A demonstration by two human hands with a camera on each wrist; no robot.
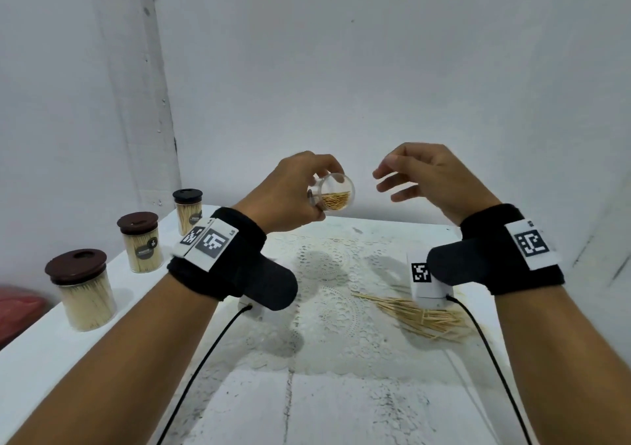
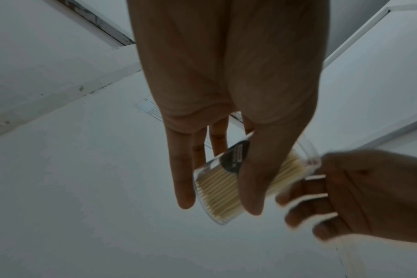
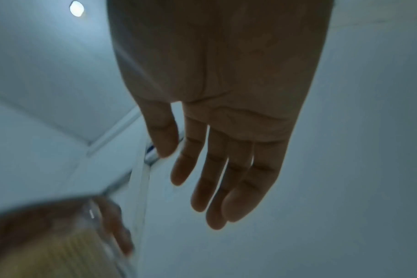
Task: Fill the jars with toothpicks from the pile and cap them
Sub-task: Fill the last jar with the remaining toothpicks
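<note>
My left hand (image 1: 300, 188) grips a clear uncapped jar (image 1: 333, 192) raised above the table, tipped so its mouth faces me; toothpicks fill roughly its lower half. In the left wrist view the jar (image 2: 217, 191) lies between thumb and fingers, a dark label on its side. My right hand (image 1: 406, 174) hovers just right of the jar's mouth, fingers relaxed and holding nothing; the right wrist view shows these fingers (image 3: 217, 178) loosely extended. A pile of loose toothpicks (image 1: 420, 315) lies on the table under my right wrist.
Three filled jars with brown caps stand along the table's left edge: near (image 1: 83, 291), middle (image 1: 140, 243), far (image 1: 187, 210). A white lace doily (image 1: 327, 294) covers the table's middle. A white wall rises close behind. Something red (image 1: 17, 308) sits off the table's left edge.
</note>
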